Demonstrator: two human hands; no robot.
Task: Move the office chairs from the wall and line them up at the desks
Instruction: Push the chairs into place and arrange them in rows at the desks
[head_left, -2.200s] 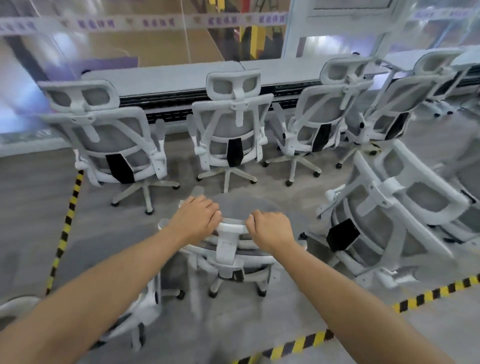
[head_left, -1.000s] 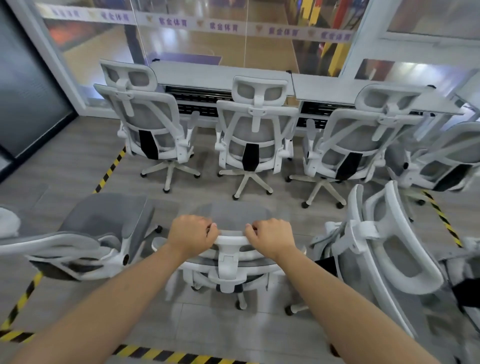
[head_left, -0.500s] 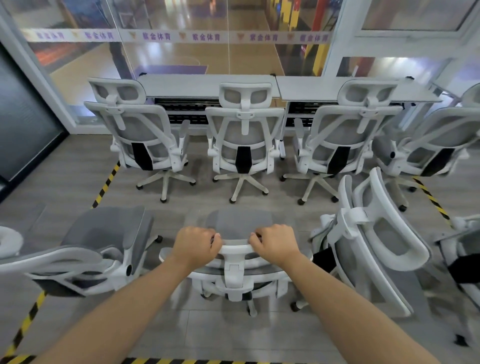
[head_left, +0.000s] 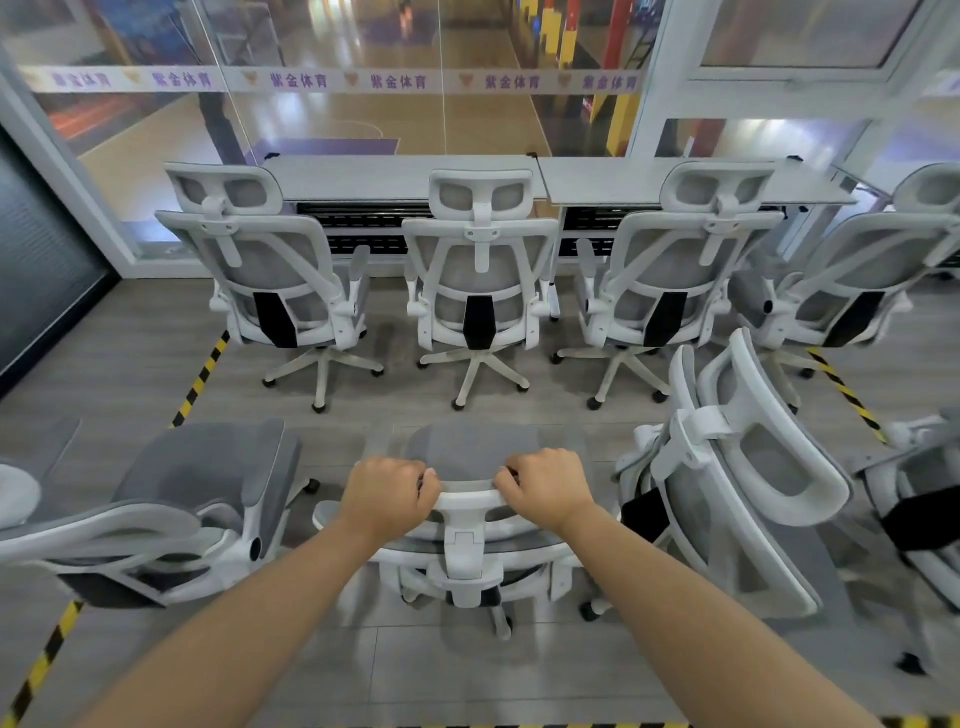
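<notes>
My left hand (head_left: 388, 498) and right hand (head_left: 545, 490) curl over the top edge of the headrest (head_left: 467, 500) of the chair I am steering (head_left: 467, 551), fingers wrapped forward, one fist either side of the centre post. The chair stands in the open floor, facing the desks (head_left: 519, 179), behind a row already parked there: a left chair (head_left: 270, 270), a middle chair (head_left: 480, 260) directly ahead, a right chair (head_left: 670, 260), and a fourth chair (head_left: 852, 270) at the far right.

To do this step well, I judge the push should be even through both fists, low and steady, so the castors track straight and the chair does not swivel on its column. The three places ahead look taken, so I would turn toward whatever opening remains, steering wide of the tilted chair (head_left: 737, 483) just beside my right arm and the chair lying low (head_left: 171, 499) at my left.

Much is unclear. My chair's seat is a grey blur and its base and castors mostly hide beneath the backrest. The desk line runs out of frame to the right, so I cannot tell whether a free place exists there. A further chair (head_left: 919, 514) is cut off by the right edge, and the striped floor tape (head_left: 200, 379) disappears under the chairs.
</notes>
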